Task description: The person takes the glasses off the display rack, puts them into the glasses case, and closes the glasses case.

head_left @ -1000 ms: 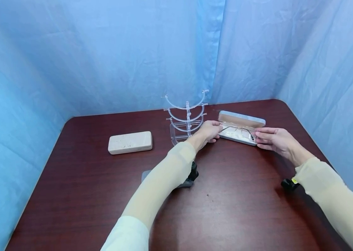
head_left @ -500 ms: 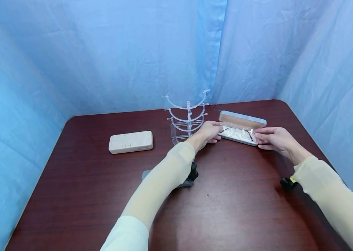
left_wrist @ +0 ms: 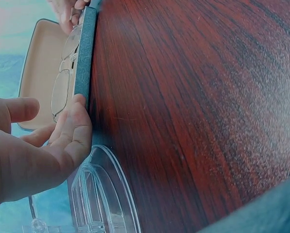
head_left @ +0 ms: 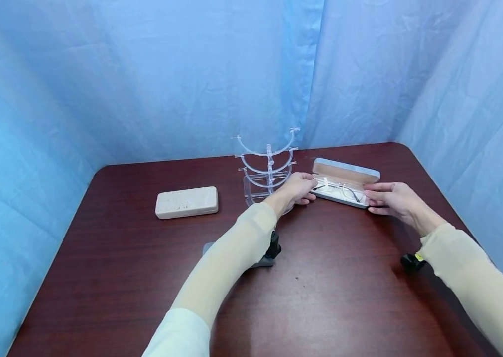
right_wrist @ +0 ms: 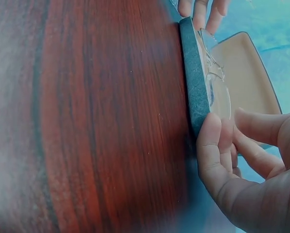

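Note:
An open glasses case (head_left: 346, 172) lies at the back right, its tan-lined lid raised. Wire-rimmed eyeglasses (head_left: 343, 189) lie in its light-coloured base, with their dark temples visible. My left hand (head_left: 299, 188) holds the left end of the case; in the left wrist view its curled fingers (left_wrist: 76, 128) touch the end, with the thumb apart from the rim. At the right end my right hand (head_left: 392, 199) curls its fingers (right_wrist: 213, 150) round the corner, and its thumb tip is close to the eyeglasses. Whether either hand touches the eyeglasses is hard to tell.
A clear eyewear display stand (head_left: 270, 166) with three curved tiers rises just left of the case. A closed beige glasses case (head_left: 186, 202) lies farther left. Partly under the left forearm is a grey object (head_left: 262, 263). Blue curtains (head_left: 166, 84) surround the table (head_left: 113, 277).
The eyeglasses have lowered from between my hands and settled into the open case. Both hands have stayed almost still at its ends.

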Motion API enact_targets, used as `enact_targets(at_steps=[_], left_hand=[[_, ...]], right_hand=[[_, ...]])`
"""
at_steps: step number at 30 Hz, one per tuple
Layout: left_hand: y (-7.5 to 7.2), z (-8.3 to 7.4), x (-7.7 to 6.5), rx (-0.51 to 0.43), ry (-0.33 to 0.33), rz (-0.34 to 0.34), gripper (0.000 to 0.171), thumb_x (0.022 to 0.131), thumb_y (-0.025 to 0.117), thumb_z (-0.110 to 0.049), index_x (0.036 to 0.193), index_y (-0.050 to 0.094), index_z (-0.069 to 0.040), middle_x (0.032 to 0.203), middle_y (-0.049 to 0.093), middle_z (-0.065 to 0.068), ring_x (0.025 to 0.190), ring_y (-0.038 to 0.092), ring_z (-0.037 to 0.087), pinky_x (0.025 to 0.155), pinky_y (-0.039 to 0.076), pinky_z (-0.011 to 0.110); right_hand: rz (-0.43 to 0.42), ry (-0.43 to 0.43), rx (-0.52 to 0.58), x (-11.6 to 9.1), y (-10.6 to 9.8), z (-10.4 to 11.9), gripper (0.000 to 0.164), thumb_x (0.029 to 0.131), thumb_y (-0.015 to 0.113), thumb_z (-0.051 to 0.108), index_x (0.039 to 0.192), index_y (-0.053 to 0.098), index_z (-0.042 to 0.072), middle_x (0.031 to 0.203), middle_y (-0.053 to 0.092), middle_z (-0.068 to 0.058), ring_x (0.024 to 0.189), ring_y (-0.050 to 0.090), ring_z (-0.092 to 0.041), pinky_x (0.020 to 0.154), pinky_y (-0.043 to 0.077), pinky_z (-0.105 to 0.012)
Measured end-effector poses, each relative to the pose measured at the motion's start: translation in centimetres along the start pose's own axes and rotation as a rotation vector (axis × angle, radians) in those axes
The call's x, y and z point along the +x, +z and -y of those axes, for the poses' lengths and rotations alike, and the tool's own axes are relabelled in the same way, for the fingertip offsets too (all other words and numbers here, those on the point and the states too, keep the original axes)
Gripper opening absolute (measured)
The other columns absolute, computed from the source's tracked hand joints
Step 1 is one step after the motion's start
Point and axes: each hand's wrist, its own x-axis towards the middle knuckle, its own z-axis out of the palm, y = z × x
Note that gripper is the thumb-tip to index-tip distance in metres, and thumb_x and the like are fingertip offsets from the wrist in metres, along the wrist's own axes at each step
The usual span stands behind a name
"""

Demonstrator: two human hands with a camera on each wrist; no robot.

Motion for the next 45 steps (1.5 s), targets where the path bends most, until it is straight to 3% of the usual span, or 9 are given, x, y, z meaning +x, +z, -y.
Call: enact_targets(at_steps=[4,7,11,13,16,20,28,36,45], left_hand=[[0.1,-0.1,0.0,-0.025,0.000,-0.004,0.036,0.106,0.055,-0.017,0.140,0.054,-0.004,0.132,0.061,0.015,0.111,0.067,0.036,0.097,0.054,0.046],[0.1,-0.4,0.0,-0.055,0.009,-0.004,0.041,0.106,0.055,-0.021,0.142,0.049,-0.002,0.135,0.058,0.019,0.114,0.065,0.038,0.098,0.053,0.048],[-0.1,-0.8,-0.1,-0.051,0.034,-0.014,0.046,0.107,0.055,-0.027,0.144,0.047,-0.003,0.135,0.057,0.019,0.117,0.061,0.039,0.098,0.053,0.048],[-0.2,-0.9,-0.1,-0.030,0.043,-0.026,0.046,0.107,0.054,-0.031,0.144,0.048,-0.004,0.134,0.058,0.015,0.119,0.058,0.035,0.098,0.053,0.048],[-0.4,-1.2,-0.1,-0.014,0.035,-0.031,0.048,0.106,0.054,-0.036,0.144,0.049,-0.006,0.135,0.057,0.011,0.124,0.055,0.030,0.099,0.052,0.048],[-0.5,-1.3,0.0,-0.013,0.008,0.009,0.052,0.106,0.052,-0.041,0.148,0.046,-0.010,0.142,0.054,0.007,0.132,0.049,0.024,0.102,0.050,0.050],[-0.8,-1.1,0.8,-0.093,-0.011,0.121,0.058,0.106,0.051,-0.045,0.152,0.044,-0.011,0.153,0.046,0.010,0.140,0.043,0.024,0.103,0.048,0.054],[-1.1,-1.1,1.4,-0.174,-0.049,0.147,0.064,0.105,0.050,-0.052,0.155,0.040,-0.014,0.156,0.042,0.012,0.139,0.043,0.030,0.101,0.050,0.053],[-1.6,-1.3,1.6,-0.181,-0.082,0.177,0.072,0.100,0.056,-0.057,0.156,0.040,-0.015,0.159,0.035,0.012,0.140,0.040,0.033,0.103,0.049,0.048]], right_hand=[[0.005,0.015,0.003,-0.3,-0.6,-0.1,0.063,0.103,0.061,0.013,0.153,0.030,-0.009,0.099,0.072,0.007,0.085,0.069,-0.007,0.082,0.060,-0.031],[0.008,0.036,-0.054,-0.6,-1.2,0.1,0.074,0.102,0.065,0.028,0.155,0.027,-0.007,0.122,0.066,-0.001,0.088,0.068,-0.005,0.086,0.059,-0.032],[0.035,0.066,-0.099,-0.9,-2.0,0.7,0.094,0.101,0.057,0.051,0.161,0.006,0.001,0.160,0.028,-0.021,0.101,0.065,-0.004,0.095,0.056,-0.037],[0.054,0.077,-0.063,-0.8,-2.2,1.0,0.098,0.100,0.052,0.057,0.161,-0.005,0.006,0.166,0.008,-0.022,0.116,0.060,-0.012,0.098,0.054,-0.040],[0.079,0.083,0.030,-0.5,-2.1,1.4,0.100,0.100,0.047,0.062,0.160,-0.012,0.009,0.167,-0.001,-0.021,0.141,0.039,-0.031,0.101,0.052,-0.042],[0.085,0.091,0.098,0.0,-1.8,1.4,0.102,0.099,0.046,0.065,0.161,-0.011,0.007,0.168,-0.004,-0.019,0.149,0.019,-0.039,0.100,0.053,-0.041],[0.072,0.124,0.138,0.4,-1.3,1.4,0.107,0.097,0.046,0.068,0.160,-0.009,0.001,0.167,-0.004,-0.019,0.149,0.016,-0.037,0.102,0.051,-0.045],[0.075,0.125,0.118,0.5,-1.1,1.7,0.103,0.099,0.047,0.064,0.160,-0.006,-0.001,0.166,-0.002,-0.020,0.149,0.016,-0.038,0.104,0.049,-0.048],[0.098,0.110,0.115,0.2,-1.4,1.7,0.095,0.101,0.051,0.056,0.162,-0.008,0.012,0.166,-0.001,-0.023,0.149,0.015,-0.041,0.102,0.051,-0.046]])
